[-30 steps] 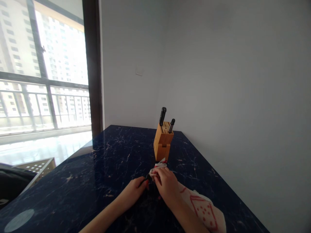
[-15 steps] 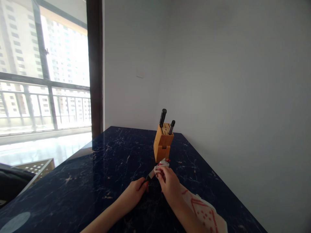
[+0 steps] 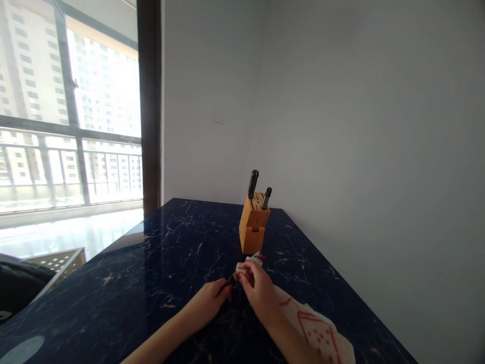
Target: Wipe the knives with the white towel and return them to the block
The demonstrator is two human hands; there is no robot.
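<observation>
My left hand [image 3: 213, 299] is closed round the black handle of a knife [image 3: 232, 278] pointing away to the upper right. Pinched in the fingers of my right hand [image 3: 258, 289] is a white cloth with red markings [image 3: 318, 328], folded over the blade close to the handle. Most of the blade is hidden by the cloth and fingers. The rest of the cloth trails under my right forearm on the table. Just beyond both hands stands a wooden knife block [image 3: 252, 230], holding a black-handled knife [image 3: 253, 184] and another dark-and-silver handle [image 3: 267, 198].
The dark blue marbled table [image 3: 182, 237] runs away to a grey wall [image 3: 359, 151] at the back and right. Left of the table are a perforated light-coloured bin or chair [image 3: 60, 262], a black item [image 3: 22, 285] and a large window [image 3: 102, 101].
My right hand has slid the cloth down the blade toward the handle, a little to the left and nearer me. My left hand keeps its grip on the knife.
</observation>
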